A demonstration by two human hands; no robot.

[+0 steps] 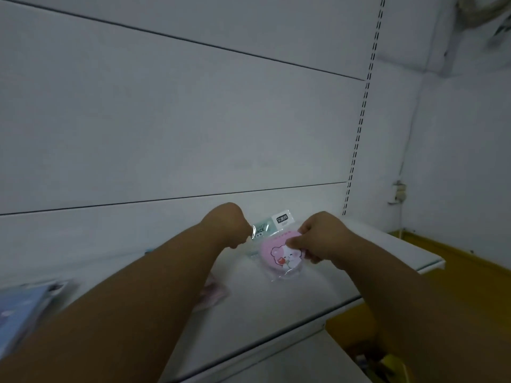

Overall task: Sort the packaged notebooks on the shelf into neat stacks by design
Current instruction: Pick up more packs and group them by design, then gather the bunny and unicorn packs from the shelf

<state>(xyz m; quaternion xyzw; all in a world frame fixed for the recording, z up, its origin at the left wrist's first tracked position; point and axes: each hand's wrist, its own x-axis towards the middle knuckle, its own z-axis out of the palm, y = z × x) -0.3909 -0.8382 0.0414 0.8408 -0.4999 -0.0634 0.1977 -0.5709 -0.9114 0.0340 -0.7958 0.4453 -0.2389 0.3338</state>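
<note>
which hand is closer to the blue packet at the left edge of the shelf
Left. The left hand is across the shelf from the blue packet; the right hand is farther still, holding the pink notebook.

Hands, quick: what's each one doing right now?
Left hand: closed on the left edge of the pink notebook packet.
Right hand: pinching the packet's right side.

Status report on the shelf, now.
Right hand pinching pink bear notebook in clear packaging. Left hand closed at the package's top edge. Blue notebooks far left on shelf. Nothing blocking.
</note>
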